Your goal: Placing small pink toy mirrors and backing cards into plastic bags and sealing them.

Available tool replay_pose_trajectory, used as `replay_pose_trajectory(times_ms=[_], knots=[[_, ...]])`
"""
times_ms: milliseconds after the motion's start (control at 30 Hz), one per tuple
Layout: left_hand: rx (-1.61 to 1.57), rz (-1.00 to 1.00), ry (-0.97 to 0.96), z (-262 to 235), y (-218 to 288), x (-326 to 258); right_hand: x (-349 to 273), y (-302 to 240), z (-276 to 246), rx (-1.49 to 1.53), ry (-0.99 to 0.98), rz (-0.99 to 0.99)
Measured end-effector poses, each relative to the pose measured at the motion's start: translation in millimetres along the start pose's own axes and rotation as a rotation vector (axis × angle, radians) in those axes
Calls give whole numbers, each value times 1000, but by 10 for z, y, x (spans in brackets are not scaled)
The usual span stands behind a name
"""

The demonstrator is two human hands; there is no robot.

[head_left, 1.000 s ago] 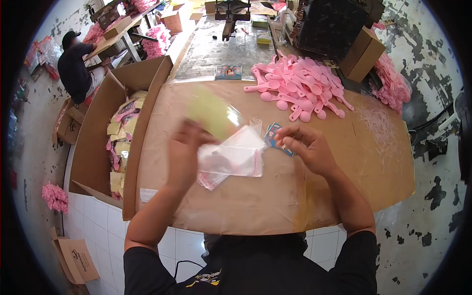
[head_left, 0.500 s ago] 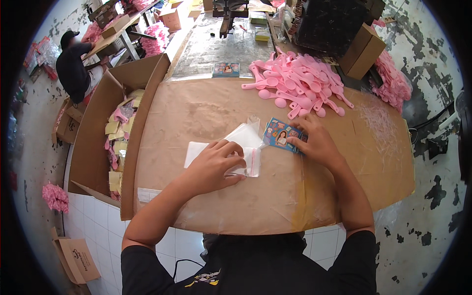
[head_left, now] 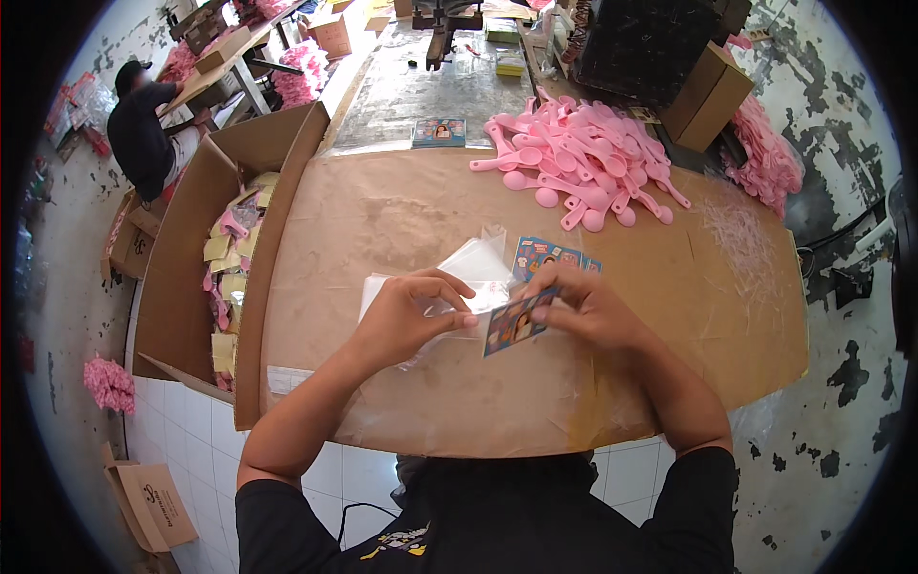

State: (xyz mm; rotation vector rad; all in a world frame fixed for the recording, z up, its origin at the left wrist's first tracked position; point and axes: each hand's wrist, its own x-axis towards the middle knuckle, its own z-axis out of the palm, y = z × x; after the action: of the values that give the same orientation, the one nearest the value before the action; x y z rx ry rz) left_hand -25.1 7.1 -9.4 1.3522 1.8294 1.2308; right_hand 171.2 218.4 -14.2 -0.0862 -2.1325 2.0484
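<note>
My right hand [head_left: 595, 308] pinches a blue printed card [head_left: 505, 331] and holds it tilted above the cardboard-covered table. To its left, my left hand [head_left: 406, 314] has thumb and fingertips closed on a clear plastic bag [head_left: 490, 293], whose mouth faces the card. The bag's lower part is partly hidden by the hand. Just beyond lie more clear plastic bags [head_left: 473, 260], fanned out flat. Behind the right hand sits a small stack of the same blue cards [head_left: 540, 251].
A heap of pink plastic scoops [head_left: 588, 158] lies at the far right. Another card stack [head_left: 438, 133] rests beyond the cardboard sheet [head_left: 382, 206]. At left stands a large carton [head_left: 273, 249] with scoops and yellowish pieces inside. A person [head_left: 143, 129] sits at the far left.
My right hand has lifted a card off the stack and brought it nearer and to the left. My left hand's fingers have drawn up a plastic bag toward the card.
</note>
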Motion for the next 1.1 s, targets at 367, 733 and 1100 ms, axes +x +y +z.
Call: replay_pose_trajectory(times_ms=[367,733,1100], knots=[[-419,-181,-9,-15,-119,28,16,-70,107,-385,-75,-435],[-467,-170,-18,-47,-132,43,18,-18,123,-625,-53,-491],[-477,45,302,-95,32,14,19,67,103,-502,297,-186]])
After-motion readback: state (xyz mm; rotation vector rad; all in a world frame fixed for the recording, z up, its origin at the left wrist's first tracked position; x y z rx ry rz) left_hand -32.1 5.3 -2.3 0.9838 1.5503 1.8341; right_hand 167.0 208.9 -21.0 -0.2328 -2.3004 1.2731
